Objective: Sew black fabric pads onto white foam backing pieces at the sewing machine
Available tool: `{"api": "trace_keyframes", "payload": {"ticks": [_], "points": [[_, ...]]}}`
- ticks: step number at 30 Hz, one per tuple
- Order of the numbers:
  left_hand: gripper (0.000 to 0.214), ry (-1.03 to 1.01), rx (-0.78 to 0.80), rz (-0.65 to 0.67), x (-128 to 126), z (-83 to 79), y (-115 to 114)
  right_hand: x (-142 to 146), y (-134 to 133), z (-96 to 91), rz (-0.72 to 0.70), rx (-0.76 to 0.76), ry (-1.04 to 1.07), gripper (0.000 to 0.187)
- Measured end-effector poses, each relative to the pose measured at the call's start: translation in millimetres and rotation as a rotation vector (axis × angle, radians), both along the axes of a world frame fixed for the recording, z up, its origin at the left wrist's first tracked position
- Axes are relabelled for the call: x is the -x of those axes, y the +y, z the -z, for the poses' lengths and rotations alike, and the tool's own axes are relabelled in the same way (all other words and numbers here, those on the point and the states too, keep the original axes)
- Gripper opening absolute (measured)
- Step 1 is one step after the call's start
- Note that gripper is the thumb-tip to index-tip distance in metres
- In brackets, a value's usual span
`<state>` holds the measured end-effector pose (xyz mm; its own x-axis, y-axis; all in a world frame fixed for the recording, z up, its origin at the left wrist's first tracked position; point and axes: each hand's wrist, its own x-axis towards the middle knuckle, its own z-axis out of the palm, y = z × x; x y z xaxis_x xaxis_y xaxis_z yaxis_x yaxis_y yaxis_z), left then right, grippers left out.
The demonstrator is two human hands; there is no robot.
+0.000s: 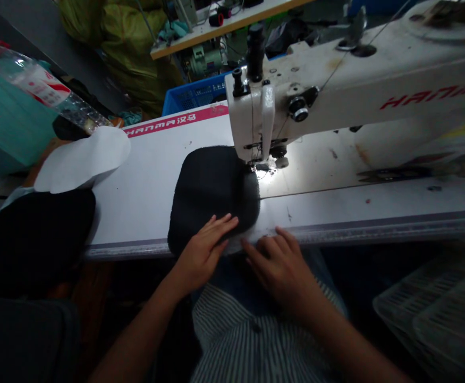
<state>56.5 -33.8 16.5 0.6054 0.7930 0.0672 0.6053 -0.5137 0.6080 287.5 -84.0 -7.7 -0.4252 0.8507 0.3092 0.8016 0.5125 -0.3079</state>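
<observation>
A black rounded fabric piece [212, 191] lies on the white sewing machine table [148, 186], its far right corner under the needle [264, 159] of the white sewing machine [336, 90]. My left hand [204, 247] rests flat on the near edge of the fabric, fingers stretched out. My right hand [278, 263] sits just right of it at the table's front edge, fingers extended and touching the fabric's near rim. Neither hand grips anything.
A white cut piece [84, 159] and a stack of black pieces [36, 234] lie at the left. A plastic bottle [41, 85] lies behind them. Scissors [399, 173] rest on the machine bed at right. A white basket [435, 314] stands lower right, a blue crate [194, 94] behind.
</observation>
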Motion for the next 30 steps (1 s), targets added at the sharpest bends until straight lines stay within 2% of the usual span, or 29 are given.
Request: {"api": "trace_keyframes", "payload": {"ticks": [3,6,9,13,21,25,27,30], "points": [[0.051,0.038,0.024,0.010,-6,-6.0,4,0,-4,1.8,0.014,0.001,-0.019,0.035],[0.057,0.246,-0.108,0.118,-9,-3.8,0,1,-6,2.7,0.029,0.030,-0.044,0.026],[0.059,0.379,-0.222,0.143,-7,2.9,-4,2,-7,4.2,0.042,0.027,-0.046,0.024],[0.058,0.394,-0.246,0.125,-4,7.0,-4,2,-8,6.2,0.040,-0.004,-0.041,0.029],[0.057,0.411,-0.258,0.110,-5,9.8,-4,1,-8,5.3,0.032,0.014,-0.033,0.028],[0.058,0.422,-0.278,0.110,-6,11.5,-5,-3,-5,4.7,0.033,0.007,0.087,0.024],[0.058,0.421,-0.283,0.108,-5,11.7,-6,-5,-2,4.3,0.057,-0.004,0.133,0.026],[0.056,0.416,-0.279,0.104,-4,8.4,-7,-4,2,3.2,0.092,-0.004,0.075,0.033]]}}
